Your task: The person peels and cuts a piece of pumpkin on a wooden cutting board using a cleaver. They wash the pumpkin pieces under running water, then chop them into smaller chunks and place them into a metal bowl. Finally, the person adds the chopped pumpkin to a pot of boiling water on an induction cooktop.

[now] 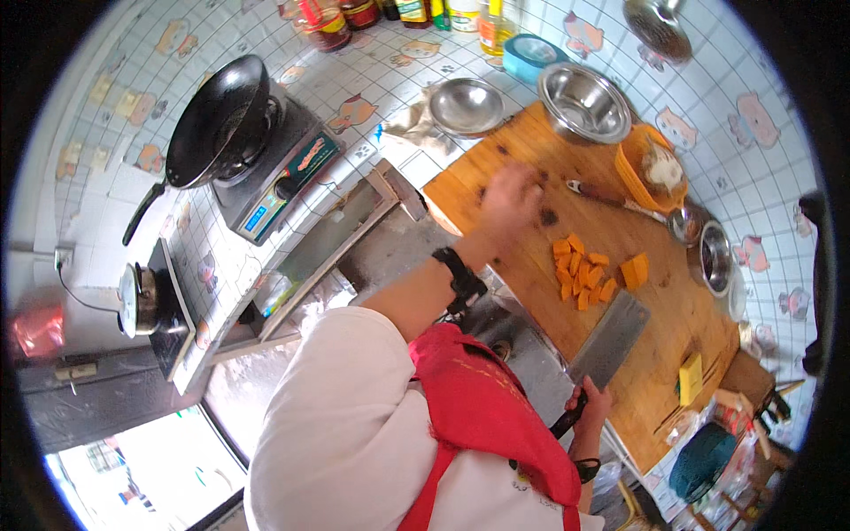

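My right hand [593, 406] grips the black handle of a cleaver [612, 337]. Its broad blade lies flat over the near edge of a wooden cutting board [671, 332]. Just beyond the blade sits a heap of orange vegetable chunks [582, 275], pumpkin by the look of them. One larger orange piece [635, 270] rests apart, to the right of the heap. My left hand [511, 194], blurred by motion, is over the left part of the board, away from the chunks; its finger positions are unclear and nothing shows in it.
A steel basin [584, 103] and an orange basket [647, 166] stand at the board's back, near a long-handled tool [614, 197]. Small metal bowls [716, 259] line the right edge. A yellow block [690, 378] lies at the near right. Leftward, a black wok [219, 123] sits on a stove [275, 186].
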